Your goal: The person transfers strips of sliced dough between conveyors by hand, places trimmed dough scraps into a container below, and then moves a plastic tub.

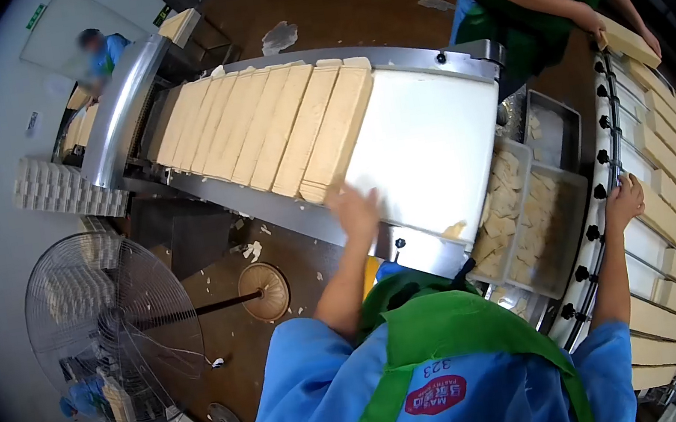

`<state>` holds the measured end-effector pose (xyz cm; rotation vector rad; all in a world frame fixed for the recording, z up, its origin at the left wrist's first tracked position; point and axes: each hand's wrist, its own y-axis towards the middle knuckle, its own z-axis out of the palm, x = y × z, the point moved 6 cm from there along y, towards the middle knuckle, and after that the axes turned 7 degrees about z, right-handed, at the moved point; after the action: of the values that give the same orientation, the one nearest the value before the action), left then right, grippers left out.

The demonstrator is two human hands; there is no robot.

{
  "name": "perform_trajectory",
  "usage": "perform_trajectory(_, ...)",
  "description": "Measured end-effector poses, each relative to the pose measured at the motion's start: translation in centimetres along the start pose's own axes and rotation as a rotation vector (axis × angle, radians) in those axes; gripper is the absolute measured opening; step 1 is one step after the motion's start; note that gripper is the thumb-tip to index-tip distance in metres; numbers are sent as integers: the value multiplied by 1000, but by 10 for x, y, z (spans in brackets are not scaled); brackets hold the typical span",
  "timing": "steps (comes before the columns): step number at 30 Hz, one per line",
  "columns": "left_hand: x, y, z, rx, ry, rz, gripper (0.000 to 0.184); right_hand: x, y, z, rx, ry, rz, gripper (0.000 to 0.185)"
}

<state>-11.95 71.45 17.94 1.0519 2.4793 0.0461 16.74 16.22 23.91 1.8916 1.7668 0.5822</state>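
Observation:
My left hand [355, 210] is at the near end of the last pale dough slab [338, 137] in a row on the belt, its fingers apart and slightly blurred. Bare white belt [429, 151] lies to the right of that slab. On the right-hand rack, my right hand [624, 202] has its fingers curled round the near end of a long pale slab [675, 222]. Its fingertips are partly hidden against the slab.
Bins of dough scraps [540, 221] sit between belt and rack. Across the rack, a co-worker in a green apron [538, 6] holds another slab [629, 40]. A standing fan [111, 320] is at left; another person [104, 54] works farther back.

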Motion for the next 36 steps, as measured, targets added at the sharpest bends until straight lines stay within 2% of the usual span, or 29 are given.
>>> perform_trajectory(2, 47, 10, -15, 3, 64, -138, 73, 17, -2, -6, 8, 57, -67, 26)
perform_trajectory(3, 59, 18, -21, 7, 56, -129, 73, 33, -2, -4, -30, 184, -179, 28)
perform_trajectory(5, 80, 26, -20, 91, -169, -317, 72, 100, -16, -19, -40, 384, -336, 29)
perform_trajectory(6, 83, 26, -14, 103, -178, -303, 72, 151, -23, -42, 78, 413, -342, 29)
perform_trajectory(8, 85, 38, 3, 107, -221, -189, 74, 232, -53, -30, 225, 495, -399, 30)
perform_trajectory(10, 82, 42, 5, 102, -210, -202, 79, 331, -85, -26, 367, 538, -498, 34)
perform_trajectory(12, 78, 43, 4, 144, -381, -227, 80, 394, -104, 0, 555, 540, -493, 42)
perform_trajectory(16, 70, 51, -11, 217, -378, -192, 83, 511, -107, -2, 758, 462, -419, 63)
perform_trajectory(21, 69, 53, -8, 320, -273, -73, 88, 612, -78, -3, 858, 458, -384, 66)
perform_trajectory(23, 66, 54, -5, 379, -130, 18, 88, 635, -76, 1, 875, 439, -364, 66)
perform_trajectory(26, 64, 54, 0, 407, -170, 22, 87, 647, -75, 5, 906, 399, -314, 73)
perform_trajectory(28, 66, 51, 3, 399, -200, 46, 87, 637, -73, 2, 1036, 404, -251, 74)
perform_trajectory(29, 66, 50, 6, 383, -230, 59, 87, 631, -69, 1, 977, 375, -212, 72)
perform_trajectory(32, 64, 44, 15, 362, -321, 135, 85, 585, -55, -13, 1053, 370, -19, 75)
perform_trajectory(34, 52, 47, 15, 469, -470, 186, 85, 537, -44, -15, 1074, 311, 162, 78)
perform_trajectory(36, 30, 46, 17, 563, -469, 298, 87, 480, -41, -5, 1064, 250, 381, 76)
